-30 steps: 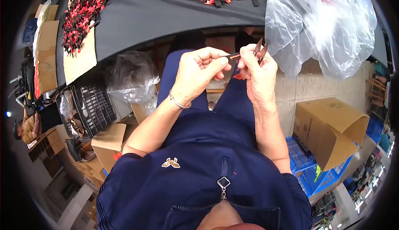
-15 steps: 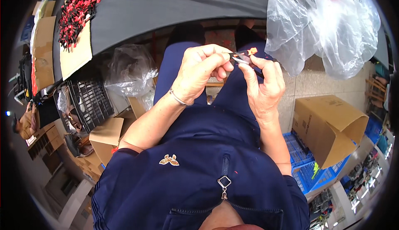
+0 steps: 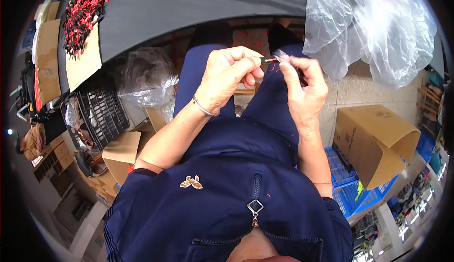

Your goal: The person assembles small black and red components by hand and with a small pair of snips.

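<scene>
Above my lap my left hand (image 3: 230,75) is closed in a pinch on one end of a small black-and-orange strap piece (image 3: 269,60). My right hand (image 3: 306,82) is wrapped around thread snips (image 3: 281,55), whose silver blades lie at the strap piece's other end. Dark handle parts show between the right fingers. Whether the blades touch the strap is too small to make out. Short red thread bits (image 3: 278,68) lie on my dark blue trousers just under the hands.
A black-covered table (image 3: 189,1) lies ahead, bearing a pile of black-and-red strap pieces (image 3: 87,16) on cardboard at left. Clear plastic bags (image 3: 369,30) hang at right. Beside me stand a cardboard box (image 3: 371,143) on a blue crate (image 3: 347,200) and a black crate (image 3: 101,115).
My right fingers have closed further around the snips, and the blades have turned to point up and away. The strap's orange end no longer shows beyond the right thumb. Red thread bits now show on my trousers.
</scene>
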A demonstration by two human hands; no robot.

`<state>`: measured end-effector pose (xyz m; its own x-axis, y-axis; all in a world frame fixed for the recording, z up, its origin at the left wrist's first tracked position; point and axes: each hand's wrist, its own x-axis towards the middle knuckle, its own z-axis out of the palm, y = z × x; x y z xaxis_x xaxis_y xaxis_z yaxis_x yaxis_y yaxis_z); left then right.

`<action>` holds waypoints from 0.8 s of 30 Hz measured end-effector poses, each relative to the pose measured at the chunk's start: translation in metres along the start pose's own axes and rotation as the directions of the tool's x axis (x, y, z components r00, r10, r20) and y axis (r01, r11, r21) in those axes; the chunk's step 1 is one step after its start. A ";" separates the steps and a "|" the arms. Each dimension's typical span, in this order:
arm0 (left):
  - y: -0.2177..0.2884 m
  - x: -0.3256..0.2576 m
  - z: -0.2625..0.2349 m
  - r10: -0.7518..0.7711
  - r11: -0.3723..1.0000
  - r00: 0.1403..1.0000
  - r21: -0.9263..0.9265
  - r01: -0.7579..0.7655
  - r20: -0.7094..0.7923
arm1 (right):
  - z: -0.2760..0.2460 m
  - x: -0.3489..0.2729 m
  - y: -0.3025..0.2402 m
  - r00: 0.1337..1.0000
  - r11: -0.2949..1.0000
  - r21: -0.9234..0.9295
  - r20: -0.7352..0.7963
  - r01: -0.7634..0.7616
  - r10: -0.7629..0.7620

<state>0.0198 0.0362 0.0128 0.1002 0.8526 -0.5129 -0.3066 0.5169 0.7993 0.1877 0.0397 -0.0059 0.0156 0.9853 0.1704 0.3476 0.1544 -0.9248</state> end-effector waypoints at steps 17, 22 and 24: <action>-0.015 -0.012 0.003 0.002 0.988 1.000 0.155 -0.004 0.016 | 0.004 0.003 -0.001 0.897 0.747 0.499 0.199 -0.439 0.394; -0.023 -0.006 0.002 -0.075 0.993 0.997 -0.090 0.076 0.015 | 0.002 0.002 -0.002 0.914 0.807 0.429 0.185 -0.406 0.362; -0.024 -0.005 0.002 -0.068 0.986 0.998 -0.155 0.067 -0.005 | -0.002 -0.001 -0.007 0.930 0.858 0.360 0.101 -0.366 0.354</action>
<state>0.0284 0.0198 -0.0036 0.1158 0.8147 -0.5682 -0.4420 0.5545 0.7051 0.1867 0.0377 0.0008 0.0434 0.9781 -0.2034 -0.0444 -0.2015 -0.9785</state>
